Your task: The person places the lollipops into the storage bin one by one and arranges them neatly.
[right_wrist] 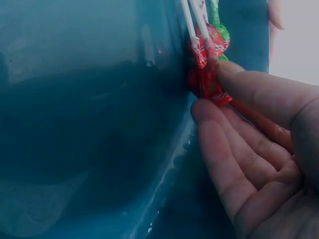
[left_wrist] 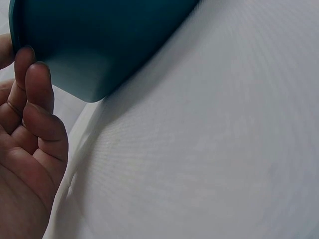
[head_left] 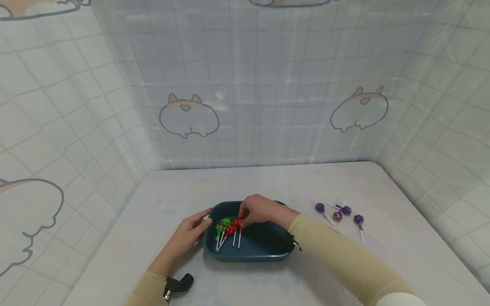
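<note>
My right hand [head_left: 260,209] reaches into the dark teal tray [head_left: 252,257] and pinches a red-wrapped lollipop [head_left: 240,222] by its head. In the right wrist view, the thumb and fingertips of the right hand [right_wrist: 249,144] are around the red wrapper [right_wrist: 212,89], with white sticks pointing away. More red lollipops [head_left: 229,230] and green lollipops [head_left: 219,228] lie beside it at the tray's left end. My left hand [head_left: 185,231] rests against the tray's left end, thumb and fingers spread along the rim. In the left wrist view, the left hand's fingers [left_wrist: 40,89] are relaxed by the tray's corner.
Several purple-wrapped lollipops [head_left: 358,219] and a red-purple one [head_left: 337,216] lie loose on the white table [head_left: 183,182], right of the tray. White grid-patterned curtains [head_left: 260,85] stand behind and at both sides. A black wrist device [head_left: 179,284] sits at the left sleeve.
</note>
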